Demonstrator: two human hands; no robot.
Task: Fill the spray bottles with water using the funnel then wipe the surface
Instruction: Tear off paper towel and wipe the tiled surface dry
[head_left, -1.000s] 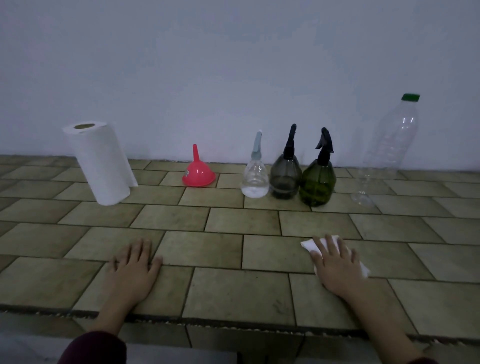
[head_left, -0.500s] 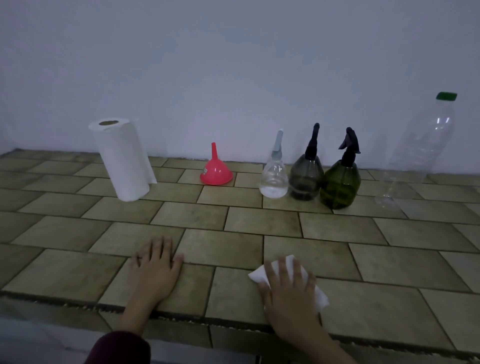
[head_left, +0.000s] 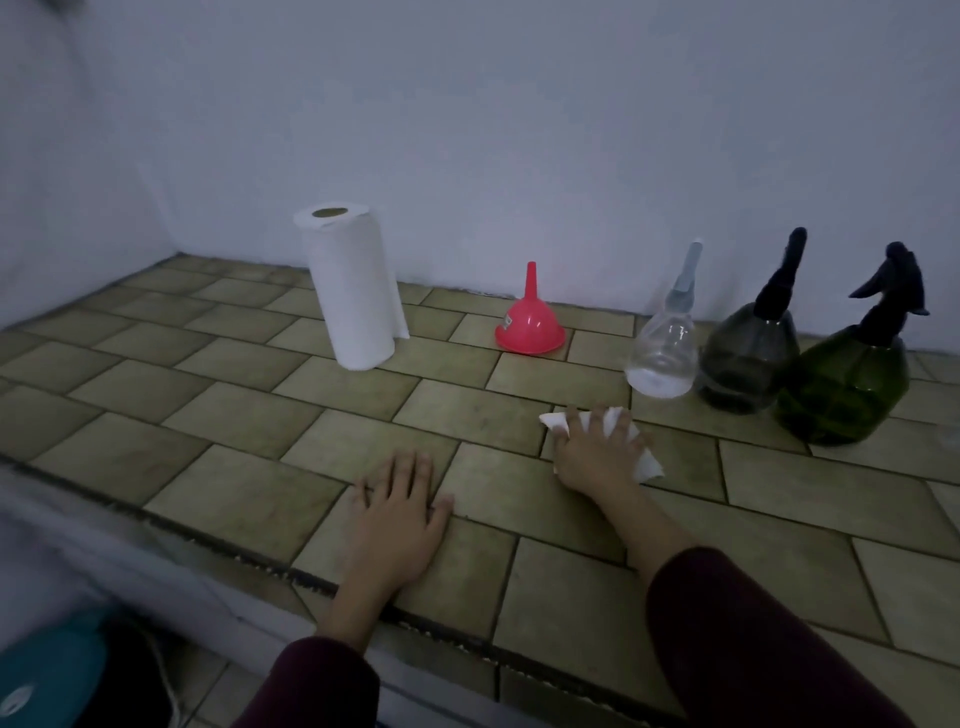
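I see my right hand (head_left: 597, 457) at centre frame, fingers spread flat, pressing a white paper towel (head_left: 641, 457) onto the tiled bench (head_left: 234, 467). My left hand (head_left: 397, 514) lies open, lower centre. Red funnel (head_left: 530, 325) and three spray bottles (head_left: 662, 358) stand upper right.

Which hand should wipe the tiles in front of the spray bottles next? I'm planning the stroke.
Right hand: it already presses the paper towel just before the clear spray bottle; left hand lies flat, farther away.
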